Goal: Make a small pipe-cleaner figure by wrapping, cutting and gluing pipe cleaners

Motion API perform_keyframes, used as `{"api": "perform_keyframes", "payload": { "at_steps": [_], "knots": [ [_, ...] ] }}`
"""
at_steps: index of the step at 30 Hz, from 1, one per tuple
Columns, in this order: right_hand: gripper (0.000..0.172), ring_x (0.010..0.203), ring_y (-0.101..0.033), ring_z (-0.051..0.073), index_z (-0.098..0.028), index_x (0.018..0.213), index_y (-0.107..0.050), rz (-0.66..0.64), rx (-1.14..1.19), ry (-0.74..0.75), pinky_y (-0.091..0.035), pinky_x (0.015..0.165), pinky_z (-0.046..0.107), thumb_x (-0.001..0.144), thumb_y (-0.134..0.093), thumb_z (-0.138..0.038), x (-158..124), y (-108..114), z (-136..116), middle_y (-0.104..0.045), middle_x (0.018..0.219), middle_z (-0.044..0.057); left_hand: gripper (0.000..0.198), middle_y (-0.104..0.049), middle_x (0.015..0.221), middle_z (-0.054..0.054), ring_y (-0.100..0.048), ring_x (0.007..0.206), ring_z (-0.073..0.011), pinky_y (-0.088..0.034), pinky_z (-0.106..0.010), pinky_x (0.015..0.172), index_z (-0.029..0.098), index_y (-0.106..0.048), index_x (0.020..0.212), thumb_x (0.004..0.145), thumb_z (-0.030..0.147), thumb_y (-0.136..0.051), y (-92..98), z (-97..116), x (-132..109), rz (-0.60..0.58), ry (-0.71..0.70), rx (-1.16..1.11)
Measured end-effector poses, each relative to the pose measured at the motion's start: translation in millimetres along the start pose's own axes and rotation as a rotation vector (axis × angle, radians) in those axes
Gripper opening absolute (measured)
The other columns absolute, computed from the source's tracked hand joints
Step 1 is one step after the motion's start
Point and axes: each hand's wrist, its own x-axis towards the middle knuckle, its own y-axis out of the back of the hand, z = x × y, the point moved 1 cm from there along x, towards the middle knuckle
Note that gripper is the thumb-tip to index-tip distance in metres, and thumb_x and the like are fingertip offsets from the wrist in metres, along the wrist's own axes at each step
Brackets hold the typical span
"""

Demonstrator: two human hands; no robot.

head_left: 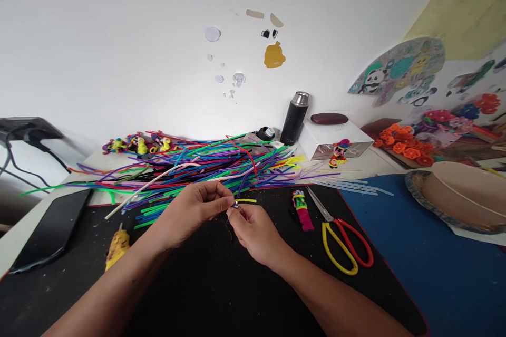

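Observation:
My left hand (pixel 196 206) and my right hand (pixel 254 231) meet over a black mat (pixel 197 284), fingertips pinched together on a small piece of purple pipe cleaner (pixel 236 205). The piece is tiny and mostly hidden by my fingers. A short yellow pipe cleaner bit (pixel 245 200) lies just beyond my fingertips. A big heap of coloured pipe cleaners (pixel 190 168) sprawls across the table right behind my hands.
Red-and-yellow scissors (pixel 342 237) and a small pipe-cleaner figure (pixel 302 210) lie right of my hands. A yellow glue gun (pixel 117 246) and a dark tablet (pixel 51 229) are at left. A black flask (pixel 294 117), white box (pixel 336 139) and straw hat (pixel 458 194) stand farther right.

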Motion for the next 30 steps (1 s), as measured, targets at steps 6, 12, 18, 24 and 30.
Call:
{"api": "perform_keyframes", "payload": {
  "at_steps": [6,12,18,24,30],
  "knots": [
    [0.056,0.046,-0.024,0.009,-0.025,0.064,-0.038,0.003,0.055,-0.018,-0.015,0.049,0.029,0.094,-0.063,-0.066,1.2,0.7,-0.5,-0.032,0.05,-0.009,0.04,-0.058,0.066,0.003,-0.042,0.058,-0.0119,-0.035,-0.025,0.057,0.019,-0.073,0.076,0.072,0.057,-0.086,1.3,-2.1,0.7,-0.013,0.014,-0.028],
    [0.059,0.045,-0.019,0.007,-0.026,0.067,-0.039,-0.054,0.22,-0.058,-0.014,0.046,0.027,0.088,-0.069,-0.071,1.8,2.8,-5.1,-0.027,0.052,-0.012,0.044,-0.058,0.067,0.003,-0.042,0.06,-0.012,-0.033,-0.025,0.058,0.018,-0.073,0.079,0.072,0.059,-0.086,1.9,-4.4,2.0,-0.012,0.031,-0.025],
    [0.063,0.046,-0.021,0.005,-0.024,0.074,-0.043,-0.139,0.369,-0.057,-0.012,0.046,0.024,0.079,-0.079,-0.076,1.2,7.0,-14.4,-0.033,0.058,-0.012,0.046,-0.061,0.071,0.002,-0.043,0.061,-0.0118,-0.033,-0.025,0.059,0.018,-0.073,0.084,0.072,0.06,-0.086,9.1,-6.6,1.3,0.046,0.02,-0.047],
    [0.055,0.045,-0.022,0.005,-0.022,0.082,-0.052,0.006,0.404,-0.033,-0.011,0.045,0.023,0.078,-0.083,-0.067,7.3,12.5,-10.3,-0.033,0.057,-0.013,0.044,-0.058,0.072,0.002,-0.044,0.065,-0.0138,-0.033,-0.026,0.06,0.019,-0.073,0.087,0.079,0.061,-0.079,15.1,-12.8,3.4,0.052,-0.021,0.089],
    [0.046,0.046,-0.022,0.005,-0.02,0.086,-0.058,0.102,0.397,0.02,-0.011,0.045,0.023,0.084,-0.08,-0.061,9.4,18.4,-12.5,-0.033,0.058,-0.013,0.043,-0.052,0.069,0.004,-0.042,0.063,-0.0147,-0.03,-0.027,0.058,0.019,-0.073,0.092,0.089,0.062,-0.067,13.0,-20.9,4.1,0.022,-0.05,0.29]
  ]
}}
